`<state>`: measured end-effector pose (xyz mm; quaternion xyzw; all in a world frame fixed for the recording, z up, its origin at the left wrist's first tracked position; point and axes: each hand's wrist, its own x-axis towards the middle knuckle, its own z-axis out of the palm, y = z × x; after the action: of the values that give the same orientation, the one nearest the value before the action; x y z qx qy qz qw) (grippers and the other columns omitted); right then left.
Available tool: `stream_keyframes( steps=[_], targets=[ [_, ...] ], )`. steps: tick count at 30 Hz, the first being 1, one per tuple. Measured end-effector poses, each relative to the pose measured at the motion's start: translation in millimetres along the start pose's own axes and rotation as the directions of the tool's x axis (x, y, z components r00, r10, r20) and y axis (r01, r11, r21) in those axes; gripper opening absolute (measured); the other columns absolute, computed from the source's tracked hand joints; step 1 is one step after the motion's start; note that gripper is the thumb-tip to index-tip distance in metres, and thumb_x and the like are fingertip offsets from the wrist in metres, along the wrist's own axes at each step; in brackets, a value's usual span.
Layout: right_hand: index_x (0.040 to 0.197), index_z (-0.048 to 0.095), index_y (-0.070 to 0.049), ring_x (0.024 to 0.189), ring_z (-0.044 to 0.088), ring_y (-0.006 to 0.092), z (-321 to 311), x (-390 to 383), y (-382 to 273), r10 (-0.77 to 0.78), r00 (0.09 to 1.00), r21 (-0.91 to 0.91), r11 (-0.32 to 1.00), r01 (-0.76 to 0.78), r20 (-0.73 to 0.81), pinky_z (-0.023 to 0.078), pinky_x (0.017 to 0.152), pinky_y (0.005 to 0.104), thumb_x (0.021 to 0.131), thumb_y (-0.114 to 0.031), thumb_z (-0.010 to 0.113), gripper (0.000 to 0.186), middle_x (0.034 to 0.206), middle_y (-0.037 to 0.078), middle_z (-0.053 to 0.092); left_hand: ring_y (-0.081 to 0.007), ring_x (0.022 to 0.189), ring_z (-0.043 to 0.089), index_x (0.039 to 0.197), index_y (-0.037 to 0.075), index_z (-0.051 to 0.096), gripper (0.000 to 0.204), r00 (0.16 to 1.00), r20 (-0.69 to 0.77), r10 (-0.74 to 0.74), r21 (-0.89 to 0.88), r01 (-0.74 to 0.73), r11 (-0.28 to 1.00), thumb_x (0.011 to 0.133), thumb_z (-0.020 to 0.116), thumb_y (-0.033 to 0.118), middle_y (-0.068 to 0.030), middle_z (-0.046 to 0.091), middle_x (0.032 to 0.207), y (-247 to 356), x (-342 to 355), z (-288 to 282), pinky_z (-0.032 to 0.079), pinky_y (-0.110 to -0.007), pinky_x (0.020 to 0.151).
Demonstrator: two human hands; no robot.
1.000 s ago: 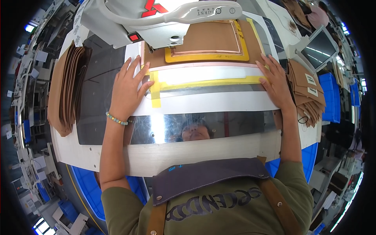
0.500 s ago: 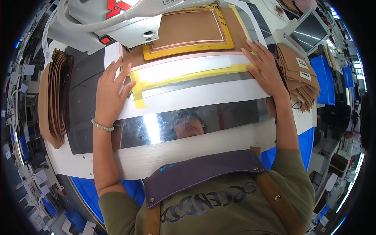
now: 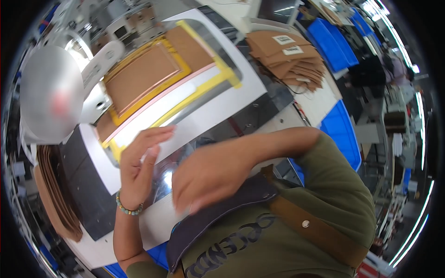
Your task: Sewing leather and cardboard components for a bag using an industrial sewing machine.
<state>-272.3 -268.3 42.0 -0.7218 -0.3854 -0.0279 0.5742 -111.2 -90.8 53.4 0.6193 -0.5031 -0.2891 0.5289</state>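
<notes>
My left hand (image 3: 138,169) is over the near left edge of a white sheet (image 3: 259,95), fingers stretched out and thumb apart, with nothing seen in it. A beaded bracelet (image 3: 130,211) circles that wrist. In front of my chest my right hand (image 3: 211,173) is blurred by motion, and its fingers cannot be made out well. Beyond the hands lies a brown sheet (image 3: 197,50) with a yellow rectangular frame (image 3: 183,64) on it. Yellow tape strips (image 3: 204,89) and a pink strip (image 3: 157,107) run along its near side, over the white sheet.
A white machine (image 3: 51,92) with a rounded head stands at the left. Brown pieces are stacked at the left table edge (image 3: 58,199) and others lie fanned out at the right (image 3: 287,60). Blue bins (image 3: 340,134) stand beside the table. A shiny metal plate (image 3: 199,143) lies under my hands.
Both hands have come off the taped sheet. The right hand has swung left and toward my chest; the left has drawn back slightly. My view has turned, so the table appears tilted.
</notes>
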Motion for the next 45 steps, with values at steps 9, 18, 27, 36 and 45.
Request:
stream_keyframes(
  steps=[9, 18, 27, 36, 45],
  targets=[
    [0.121, 0.076, -0.002, 0.103, 0.073, 0.0296, 91, 74, -14, -0.073, 0.997, 0.427, 0.903, 0.054, 0.028, 0.055, 0.09, 0.0399, 0.106, -0.023, 0.061, 0.029, 0.111, 0.014, 0.078, -0.0205, 0.126, 0.062, 0.132, 0.002, 0.071, 0.028, 0.84, 0.539, 0.053, -0.506, 0.273, 0.818, 0.107, 0.065, 0.012, -0.0113, 0.068, 0.13, 8, 52, 127, 0.047, -0.035, 0.11],
    [0.124, 0.076, -0.004, 0.113, 0.071, 0.0298, 80, 66, -18, -0.035, 0.997, 0.424, 0.905, 0.004, 0.065, 0.053, 0.096, 0.0416, 0.108, -0.024, 0.06, 0.03, 0.118, 0.013, 0.078, -0.0158, 0.116, 0.064, 0.12, 0.0, 0.072, 0.018, 0.792, 0.54, 0.285, -0.413, -0.046, 0.91, 0.107, 0.061, 0.007, -0.0098, 0.064, 0.13, 20, 56, 120, 0.05, -0.031, 0.102],
    [0.121, 0.076, -0.002, 0.109, 0.072, 0.027, -137, -57, -85, 0.412, 0.909, -0.282, 0.866, -0.413, -0.066, 0.057, 0.091, 0.0413, 0.103, -0.018, 0.071, 0.025, 0.122, 0.012, 0.076, -0.0149, 0.107, 0.067, 0.12, 0.001, 0.071, 0.023, 0.946, 0.256, -0.199, -0.457, 0.299, 0.838, 0.109, 0.058, 0.018, -0.0066, 0.073, 0.116, -7, 28, 28, 0.049, -0.033, 0.096],
    [0.119, 0.074, -0.008, 0.106, 0.066, 0.0194, -298, -231, -48, 0.72, 0.187, -0.352, -0.085, -0.932, -0.669, 0.052, 0.098, 0.0345, 0.098, -0.024, 0.076, 0.027, 0.117, 0.007, 0.07, -0.0189, 0.11, 0.066, 0.117, 0.0, 0.073, 0.028, 0.997, 0.055, -0.055, -0.155, 0.063, 0.986, 0.101, 0.064, 0.021, -0.0103, 0.073, 0.113, 22, -4, -9, 0.048, -0.033, 0.093],
    [0.114, 0.075, -0.008, 0.114, 0.066, 0.0251, -243, -258, -13, 0.168, 0.586, -0.597, -0.023, -0.802, -0.793, 0.051, 0.092, 0.0398, 0.097, -0.03, 0.073, 0.028, 0.115, 0.008, 0.071, -0.0311, 0.098, 0.071, 0.109, -0.004, 0.074, 0.029, 0.98, 0.101, 0.17, 0.023, -0.173, 0.985, 0.098, 0.067, 0.023, -0.0223, 0.075, 0.108, 53, -24, -33, 0.056, -0.04, 0.088]
  ],
)
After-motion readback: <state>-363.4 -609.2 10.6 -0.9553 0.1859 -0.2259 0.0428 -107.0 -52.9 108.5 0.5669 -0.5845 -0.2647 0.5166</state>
